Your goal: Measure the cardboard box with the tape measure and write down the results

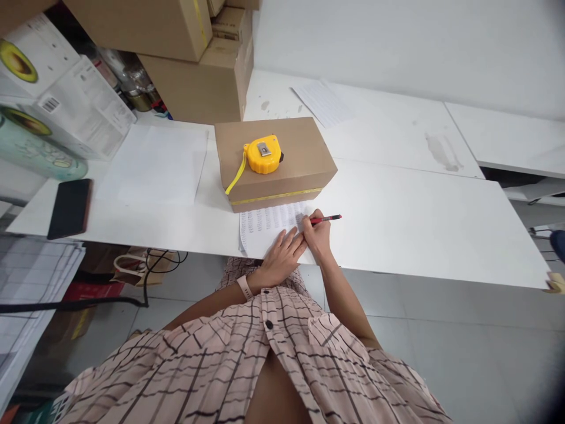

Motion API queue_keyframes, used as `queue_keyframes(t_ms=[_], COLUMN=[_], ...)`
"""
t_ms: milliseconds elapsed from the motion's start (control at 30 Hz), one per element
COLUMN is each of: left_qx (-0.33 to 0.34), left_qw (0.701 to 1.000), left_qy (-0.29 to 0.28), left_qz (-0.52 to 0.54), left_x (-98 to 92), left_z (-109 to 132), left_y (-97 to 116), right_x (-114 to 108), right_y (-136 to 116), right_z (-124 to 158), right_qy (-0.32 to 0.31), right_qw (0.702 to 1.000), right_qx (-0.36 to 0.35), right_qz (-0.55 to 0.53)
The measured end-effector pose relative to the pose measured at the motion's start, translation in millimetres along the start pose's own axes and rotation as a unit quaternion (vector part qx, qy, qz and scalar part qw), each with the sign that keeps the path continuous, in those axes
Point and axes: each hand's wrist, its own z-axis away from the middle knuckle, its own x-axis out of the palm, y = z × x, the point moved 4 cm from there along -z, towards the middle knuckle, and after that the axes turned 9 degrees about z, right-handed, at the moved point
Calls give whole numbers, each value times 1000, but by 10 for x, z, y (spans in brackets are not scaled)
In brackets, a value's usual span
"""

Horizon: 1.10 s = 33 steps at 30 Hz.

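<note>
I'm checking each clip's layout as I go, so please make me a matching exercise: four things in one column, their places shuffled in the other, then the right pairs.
Things
1. Tape measure
2. Pen
3. Phone
4. Left hand

Places
A. Resting on the printed sheet
B. Held in the right hand
C. Near the left end of the table
D. On top of a box

Pairs: 1-D, 2-B, 3-C, 4-A
</note>
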Motion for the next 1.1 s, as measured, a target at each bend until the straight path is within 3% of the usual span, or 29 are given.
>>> queue_keyframes(t_ms=[1100], left_qx=[-3], left_qw=[1000], left_qy=[-2], left_qz=[11], left_x=[-17], left_z=[7], left_y=[0], right_x=[-24], right_y=[-11], right_z=[-11], right_qy=[21], right_qw=[1000], right_qx=[-2], right_qz=[24])
